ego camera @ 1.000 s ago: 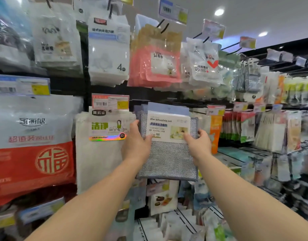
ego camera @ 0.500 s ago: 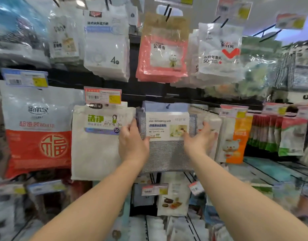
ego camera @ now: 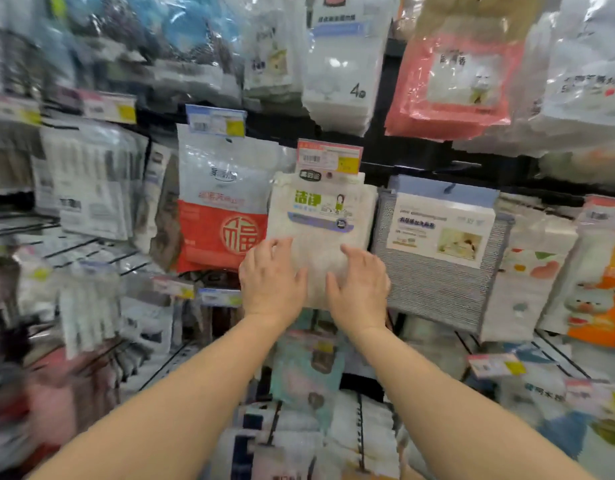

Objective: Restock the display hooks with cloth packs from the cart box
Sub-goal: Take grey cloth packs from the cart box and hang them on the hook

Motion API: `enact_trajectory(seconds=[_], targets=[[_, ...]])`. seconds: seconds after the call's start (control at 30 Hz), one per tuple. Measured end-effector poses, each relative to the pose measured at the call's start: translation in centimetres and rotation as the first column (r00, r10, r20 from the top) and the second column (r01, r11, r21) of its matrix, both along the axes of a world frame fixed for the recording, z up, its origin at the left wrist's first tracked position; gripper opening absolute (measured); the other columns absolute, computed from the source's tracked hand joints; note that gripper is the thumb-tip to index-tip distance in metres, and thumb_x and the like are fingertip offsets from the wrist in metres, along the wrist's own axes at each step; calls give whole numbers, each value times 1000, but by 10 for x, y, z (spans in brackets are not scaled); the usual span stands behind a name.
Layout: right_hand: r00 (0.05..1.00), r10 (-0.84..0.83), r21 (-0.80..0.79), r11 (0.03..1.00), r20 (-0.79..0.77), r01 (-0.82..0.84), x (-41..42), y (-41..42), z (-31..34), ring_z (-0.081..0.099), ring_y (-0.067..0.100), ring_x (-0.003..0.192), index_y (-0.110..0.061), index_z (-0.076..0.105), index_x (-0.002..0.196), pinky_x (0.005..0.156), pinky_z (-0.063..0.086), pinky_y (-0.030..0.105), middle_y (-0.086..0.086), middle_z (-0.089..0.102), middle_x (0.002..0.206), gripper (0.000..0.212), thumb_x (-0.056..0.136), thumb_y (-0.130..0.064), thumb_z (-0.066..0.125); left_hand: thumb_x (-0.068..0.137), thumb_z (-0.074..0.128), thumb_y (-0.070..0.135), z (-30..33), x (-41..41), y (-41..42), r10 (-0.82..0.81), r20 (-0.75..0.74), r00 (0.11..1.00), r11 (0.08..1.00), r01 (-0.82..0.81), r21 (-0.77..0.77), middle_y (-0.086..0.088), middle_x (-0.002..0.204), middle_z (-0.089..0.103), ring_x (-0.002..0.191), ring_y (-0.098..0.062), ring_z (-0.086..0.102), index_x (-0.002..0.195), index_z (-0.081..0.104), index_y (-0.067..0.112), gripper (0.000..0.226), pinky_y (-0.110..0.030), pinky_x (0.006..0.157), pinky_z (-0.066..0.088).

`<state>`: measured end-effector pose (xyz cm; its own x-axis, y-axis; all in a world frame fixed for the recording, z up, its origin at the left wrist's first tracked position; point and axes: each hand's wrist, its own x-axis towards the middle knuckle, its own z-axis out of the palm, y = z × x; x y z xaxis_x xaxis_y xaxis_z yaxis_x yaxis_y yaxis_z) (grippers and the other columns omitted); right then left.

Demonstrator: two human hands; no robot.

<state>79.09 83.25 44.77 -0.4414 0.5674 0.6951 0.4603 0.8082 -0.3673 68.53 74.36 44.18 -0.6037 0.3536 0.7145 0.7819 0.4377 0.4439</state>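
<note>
Hands are both flat on the white cloth pack [ego camera: 321, 216], which hangs from its hook under a pink price tag [ego camera: 328, 155]. Left hand [ego camera: 271, 277] covers its lower left part, right hand [ego camera: 359, 285] its lower right, fingers of both spread out and lying against the plastic, not curled around anything. Grey cloth pack [ego camera: 437, 258] hangs just right of the white one, red-and-white bag [ego camera: 221, 216] just left of it. Pretty blurry toward the edges tbh.
</note>
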Motion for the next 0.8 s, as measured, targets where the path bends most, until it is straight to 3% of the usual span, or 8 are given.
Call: enact_trajectory(seconds=[0.17, 0.33, 0.5, 0.67, 0.8], targets=[[919, 230, 21, 968, 320, -250, -127, -105, -20, 20, 28, 145, -13, 26, 149, 117, 17, 44, 7, 30, 155, 71, 90, -45, 49, 83, 55, 54, -30, -107, -131, 231, 78, 970, 940, -202, -274, -8, 142, 40, 129, -29, 31, 139, 41, 24, 65, -44, 107, 23], [753, 434, -63, 882, 494, -467, -266, -262, -45, 20, 26, 144, -11, 26, 148, 115, 21, 47, 7, 30, 154, 73, 90, -51, 47, 85, 43, 65, -51, -219, -310, 454, 92, 886, 782, -347, -517, -9, 145, 36, 134, -30, 28, 142, 33, 27, 70, -44, 108, 22], [609, 609, -166, 763, 508, -625, -367, -418, -66, 16, 26, 146, -17, 26, 147, 116, 16, 50, 5, 27, 156, 72, 89, -54, 47, 83, 43, 66, -63, -292, -471, 606, 50, 794, 641, -451, -620, -6, 144, 39, 133, -29, 33, 140, 38, 23, 71, -45, 108, 29], [427, 711, -297, 653, 559, -697, -441, -522, -87, 8, 27, 148, -23, 16, 152, 118, 10, 50, 3, 16, 161, 73, 92, -57, 40, 84, 43, 66, -89, -345, -583, 730, 142, 669, 598, -522, -608, -5, 150, 34, 137, -28, 27, 144, 33, 26, 73, -46, 110, 22], [319, 743, -338, 585, 589, -738, -491, -580, -109, 13, 27, 147, -25, 19, 152, 118, 13, 49, 4, 21, 159, 71, 92, -55, 42, 84, 42, 66, -122, -382, -640, 791, 232, 566, 568, -539, -623, -4, 150, 34, 137, -29, 28, 145, 30, 28, 73, -46, 111, 23]])
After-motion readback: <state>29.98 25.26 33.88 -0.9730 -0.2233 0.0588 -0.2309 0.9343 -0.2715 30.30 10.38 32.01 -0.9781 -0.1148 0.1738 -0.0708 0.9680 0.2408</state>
